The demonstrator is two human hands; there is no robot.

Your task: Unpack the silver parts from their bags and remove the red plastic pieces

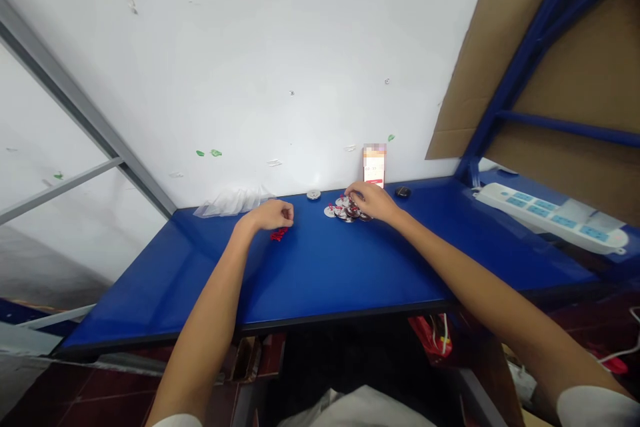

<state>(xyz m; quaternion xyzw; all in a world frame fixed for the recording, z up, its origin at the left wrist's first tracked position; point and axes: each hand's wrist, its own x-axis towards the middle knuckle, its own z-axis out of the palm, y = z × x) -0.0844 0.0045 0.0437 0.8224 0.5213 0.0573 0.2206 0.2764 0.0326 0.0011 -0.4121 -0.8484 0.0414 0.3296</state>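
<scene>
My left hand (274,215) is closed, thumb against curled fingers, just above a small bunch of red cords (279,234) on the blue table. Whatever those fingers pinch, if anything, is too small to make out. To the right, my right hand (371,201) bends its fingers down onto a pile of round, shiny discs (345,211), some with little red loops on them. Its fingertips are closed at the pile's upper edge, and what lies between them is hidden. A single round disc (313,195) sits apart, near the wall between both hands.
Clear plastic bags (235,201) lie at the back left of the blue table (320,280). Behind my right hand, a lit phone (374,163) leans on the wall. A small black object (403,192) lies beside it. A white power strip (550,217) is at the far right.
</scene>
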